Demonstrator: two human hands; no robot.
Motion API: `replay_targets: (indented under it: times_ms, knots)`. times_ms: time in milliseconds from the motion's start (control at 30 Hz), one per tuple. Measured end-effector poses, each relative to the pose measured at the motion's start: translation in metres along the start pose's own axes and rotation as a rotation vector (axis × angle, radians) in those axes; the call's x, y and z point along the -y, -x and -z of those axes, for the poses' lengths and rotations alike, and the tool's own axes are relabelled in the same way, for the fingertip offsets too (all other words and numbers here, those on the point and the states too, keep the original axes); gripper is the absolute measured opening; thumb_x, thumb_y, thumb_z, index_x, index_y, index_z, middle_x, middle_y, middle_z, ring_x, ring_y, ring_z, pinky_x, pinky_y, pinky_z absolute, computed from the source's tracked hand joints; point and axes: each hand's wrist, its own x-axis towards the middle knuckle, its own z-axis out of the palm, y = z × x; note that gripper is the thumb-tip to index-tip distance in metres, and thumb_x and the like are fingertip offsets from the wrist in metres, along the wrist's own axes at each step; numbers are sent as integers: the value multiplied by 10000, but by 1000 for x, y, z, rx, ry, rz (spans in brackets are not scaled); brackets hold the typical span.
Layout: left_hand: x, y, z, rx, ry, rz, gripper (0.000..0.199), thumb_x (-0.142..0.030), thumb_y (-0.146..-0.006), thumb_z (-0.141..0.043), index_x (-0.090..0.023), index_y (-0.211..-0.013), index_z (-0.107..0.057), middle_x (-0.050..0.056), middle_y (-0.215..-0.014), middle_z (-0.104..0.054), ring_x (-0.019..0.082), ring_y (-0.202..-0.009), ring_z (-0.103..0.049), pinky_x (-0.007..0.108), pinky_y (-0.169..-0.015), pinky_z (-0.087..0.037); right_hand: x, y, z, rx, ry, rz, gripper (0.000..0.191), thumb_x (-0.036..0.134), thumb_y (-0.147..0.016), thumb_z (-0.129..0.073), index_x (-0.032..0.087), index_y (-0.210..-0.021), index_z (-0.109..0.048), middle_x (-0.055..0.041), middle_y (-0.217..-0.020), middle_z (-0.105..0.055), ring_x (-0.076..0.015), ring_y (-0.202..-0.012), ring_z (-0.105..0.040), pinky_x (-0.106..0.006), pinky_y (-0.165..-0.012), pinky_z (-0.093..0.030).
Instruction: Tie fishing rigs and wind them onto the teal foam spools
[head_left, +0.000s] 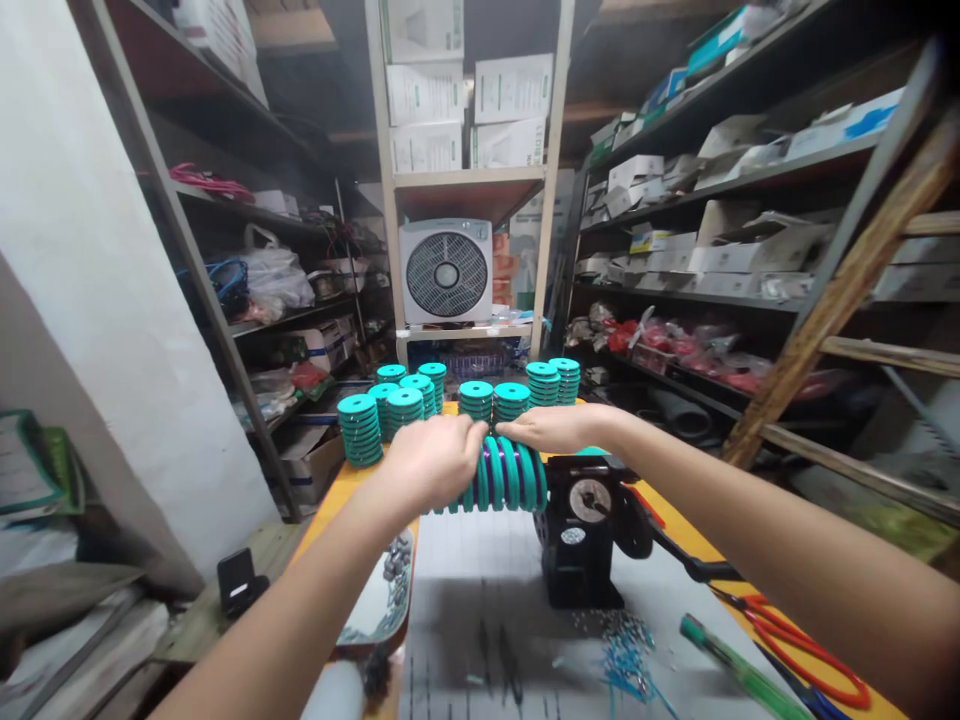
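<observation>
Teal spools (504, 478) lie on their sides in a row on the orange counter (334, 530), long axis running crosswise to my view. My left hand (427, 465) and right hand (555, 428) clasp the row from above, fingers (474, 433) curled over its top, tips nearly meeting. The right hand sits nearer the black dial machine (581, 540), just beside the row; upright spool stacks (360, 430) stand behind.
</observation>
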Motion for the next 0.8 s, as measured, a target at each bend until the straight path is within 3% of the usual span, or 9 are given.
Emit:
replay_targets:
  times_ms: [133,233,333,400,500,600,700,800]
  knots:
    - [0,7,-10,27,-30,-44,552,-427,-938,-148,-147,-1129,-584,176,-1143,-609,345,-1108,-545,496,-901,-399,1,-5,14,-6,8,-26,387,392,-932,-391,160,-708,-606,-30,-700,-603,-125,-593,-495,-236,-553,-332]
    - [10,-20,-8,140,18,-26,664,-508,-939,-100,-110,-1021,-626,179,-1085,-635,271,-1026,-602,457,-887,-440,13,8,13,-162,63,-100,467,419,-956,-299,151,-732,-610,-59,-727,-611,-145,-626,-511,-258,-560,-310]
    - [19,-50,-1,237,71,-44,603,-561,-931,-230,-111,-1036,-618,129,-1087,-645,184,-1013,-611,382,-909,-459,28,26,1,-293,151,-154,515,405,-972,-233,137,-751,-613,-103,-787,-627,-189,-712,-553,-293,-628,-324]
    - [20,-59,3,232,65,-25,565,-566,-917,-308,-107,-1016,-622,119,-1059,-652,176,-992,-614,376,-913,-459,35,33,-8,-317,207,-155,527,375,-977,-217,123,-743,-616,-135,-832,-635,-224,-783,-574,-321,-696,-339]
    - [12,-47,8,96,16,36,541,-518,-938,-272,-107,-1023,-613,135,-1061,-638,203,-1005,-601,421,-920,-441,33,28,-14,-279,246,-149,514,328,-974,-218,115,-742,-625,-151,-803,-632,-232,-754,-579,-334,-692,-348]
    - [-1,-18,8,-18,-11,22,538,-453,-952,-173,-146,-1061,-601,144,-1112,-621,242,-1047,-583,444,-910,-425,18,10,-6,-162,216,-118,462,348,-959,-307,130,-692,-616,-100,-691,-608,-157,-576,-521,-284,-583,-345]
    - [-7,3,3,18,-4,-52,556,-468,-937,-147,-194,-1031,-621,114,-1085,-651,280,-1027,-598,420,-853,-445,8,-6,7,-74,158,-101,401,370,-920,-447,128,-636,-594,-33,-566,-545,-97,-469,-437,-244,-534,-354]
    - [-4,2,-3,71,-4,-70,573,-465,-940,-152,-164,-1052,-627,140,-1116,-642,289,-1064,-584,452,-900,-423,16,-1,13,-195,115,-135,339,357,-900,-485,125,-701,-633,-69,-658,-593,-140,-582,-539,-277,-612,-409]
